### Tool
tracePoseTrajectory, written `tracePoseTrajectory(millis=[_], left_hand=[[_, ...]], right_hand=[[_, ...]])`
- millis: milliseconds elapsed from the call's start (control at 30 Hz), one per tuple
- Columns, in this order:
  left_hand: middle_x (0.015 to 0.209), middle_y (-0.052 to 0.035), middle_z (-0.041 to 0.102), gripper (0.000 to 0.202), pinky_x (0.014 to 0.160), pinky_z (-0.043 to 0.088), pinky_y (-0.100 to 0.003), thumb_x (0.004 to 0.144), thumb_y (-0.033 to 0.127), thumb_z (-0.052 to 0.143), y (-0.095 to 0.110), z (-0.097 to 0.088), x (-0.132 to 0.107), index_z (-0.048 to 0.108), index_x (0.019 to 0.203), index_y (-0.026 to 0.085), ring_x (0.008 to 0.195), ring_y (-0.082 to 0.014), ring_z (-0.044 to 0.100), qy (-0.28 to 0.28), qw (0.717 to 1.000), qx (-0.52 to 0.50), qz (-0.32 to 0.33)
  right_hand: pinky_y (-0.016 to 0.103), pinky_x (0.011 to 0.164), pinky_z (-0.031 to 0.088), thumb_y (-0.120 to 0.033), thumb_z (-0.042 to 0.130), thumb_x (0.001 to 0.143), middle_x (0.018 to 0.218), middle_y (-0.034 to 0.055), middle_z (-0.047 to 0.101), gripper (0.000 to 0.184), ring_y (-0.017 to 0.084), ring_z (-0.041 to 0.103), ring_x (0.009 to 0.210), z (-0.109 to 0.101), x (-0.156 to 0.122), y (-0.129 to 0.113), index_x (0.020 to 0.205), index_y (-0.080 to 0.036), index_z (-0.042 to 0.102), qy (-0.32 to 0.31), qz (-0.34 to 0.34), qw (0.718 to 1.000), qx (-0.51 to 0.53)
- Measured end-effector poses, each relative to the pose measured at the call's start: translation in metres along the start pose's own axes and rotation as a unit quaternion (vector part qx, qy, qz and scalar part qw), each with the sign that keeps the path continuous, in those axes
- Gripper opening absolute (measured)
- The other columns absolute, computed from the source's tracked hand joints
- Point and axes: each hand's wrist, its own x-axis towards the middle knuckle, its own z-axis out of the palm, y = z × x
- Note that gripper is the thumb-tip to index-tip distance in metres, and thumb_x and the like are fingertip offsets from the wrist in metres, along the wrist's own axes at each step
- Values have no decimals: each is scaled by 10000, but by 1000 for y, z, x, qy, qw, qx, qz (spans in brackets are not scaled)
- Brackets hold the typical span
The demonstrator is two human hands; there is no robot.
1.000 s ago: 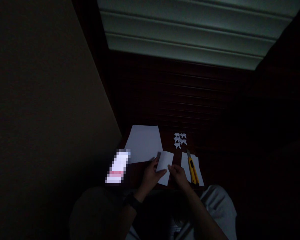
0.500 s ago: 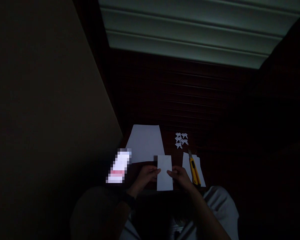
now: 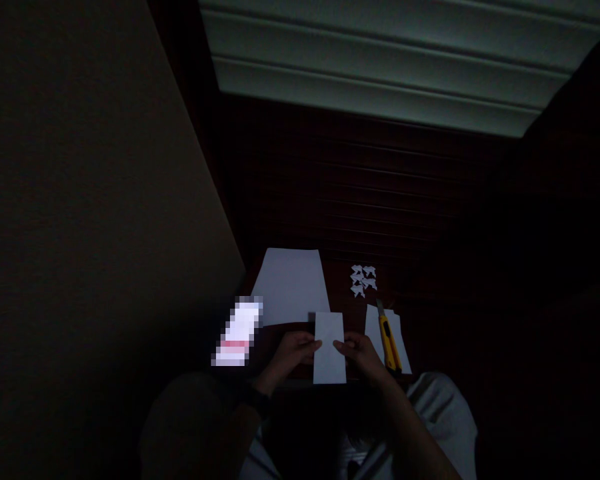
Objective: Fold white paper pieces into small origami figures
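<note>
A narrow white rectangle of paper (image 3: 329, 357) is held upright lengthwise in front of me, over the table's near edge. My left hand (image 3: 296, 348) pinches its left side, thumb on the face and fingers behind. On the opposite side my right hand (image 3: 361, 351) grips it the same way. Past its top left corner lies a larger white sheet (image 3: 293, 287). To the right, a yellow box cutter (image 3: 389, 343) with its blade out rests on another piece of white paper (image 3: 373, 327).
Several small folded paper figures (image 3: 363, 283) sit in a cluster at the back right of the dark table (image 3: 340, 280). A lit, blurred-out screen (image 3: 237, 333) is at the left. A wall (image 3: 105, 167) rises on the left, and pale slats (image 3: 380, 60) are ahead.
The held paper has shifted down very slightly between my hands. Both hands keep their pinch, and the other things stay where they were.
</note>
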Motion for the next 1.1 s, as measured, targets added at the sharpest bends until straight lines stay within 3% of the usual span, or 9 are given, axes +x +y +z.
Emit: tracePoseTrajectory(millis=[733,1100], left_hand=[[890,-134,664,369,665,508,-338,666,396,651,-2,-4,-4,636,876,93,777,-241,634,-2,999,3,32],[851,-121,672,350,649,509,-336,634,371,682,-5,-6,0,638,848,97,751,-235,636,-4,1000,19,21]], right_hand=[[225,450,437,-459,692,601,590,-3,592,414,108,528,481,-7,2,3,867,-150,625,-8,7,1000,4],[245,477,439,-440,693,611,675,41,635,486,130,556,520,-7,1,0,978,-130,613,-78,17,997,21]])
